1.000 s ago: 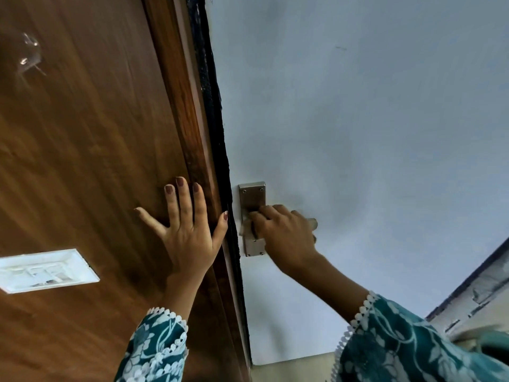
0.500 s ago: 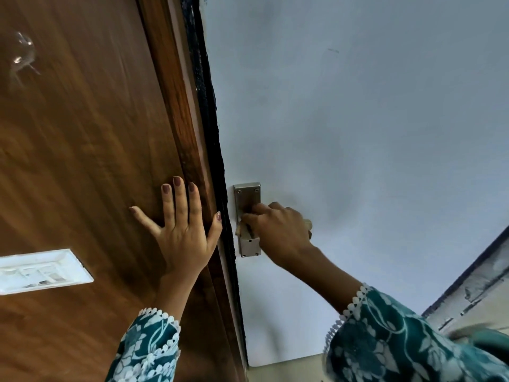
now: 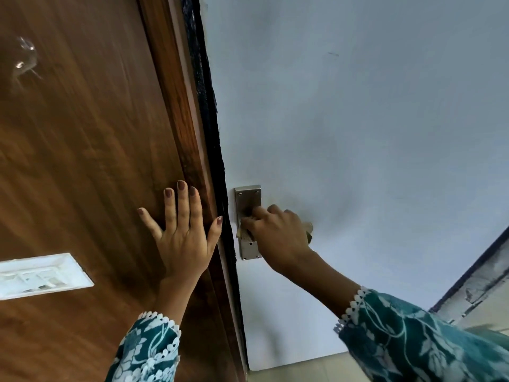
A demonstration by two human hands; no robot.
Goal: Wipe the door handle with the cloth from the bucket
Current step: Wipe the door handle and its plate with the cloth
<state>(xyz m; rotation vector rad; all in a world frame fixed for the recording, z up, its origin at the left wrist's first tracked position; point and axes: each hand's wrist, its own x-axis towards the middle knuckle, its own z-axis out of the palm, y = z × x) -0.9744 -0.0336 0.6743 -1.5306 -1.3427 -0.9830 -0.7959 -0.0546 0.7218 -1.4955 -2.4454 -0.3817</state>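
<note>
One door handle point(image 3: 309, 230), mostly hidden under my right hand point(image 3: 278, 235); only its far end shows past my knuckles, pointing right, away from the door's edge. Long axis runs roughly level across the door face, crosswise to its backplate. The steel backplate point(image 3: 248, 199) stands long-side up, screw heads visible at its top corners, fixed on the pale blue-grey door point(image 3: 371, 128) just beside the dark door edge.

Right hand closed around the handle, fingers curled toward the plate. A scrap of tan cloth point(image 3: 243, 233) shows at my fingertips, pressed against the plate's middle; most of the cloth is covered by the hand, so I cannot tell how it is folded.

Left hand point(image 3: 181, 232) is flat and wide open, fingers spread and pointing up, palm against the brown wooden panel point(image 3: 77, 161) beside the frame, thumb reaching toward the dark edge. It holds nothing.

White switch plate point(image 3: 41, 275) lower left on the wood. Teal floral sleeves with white trim on both wrists.
</note>
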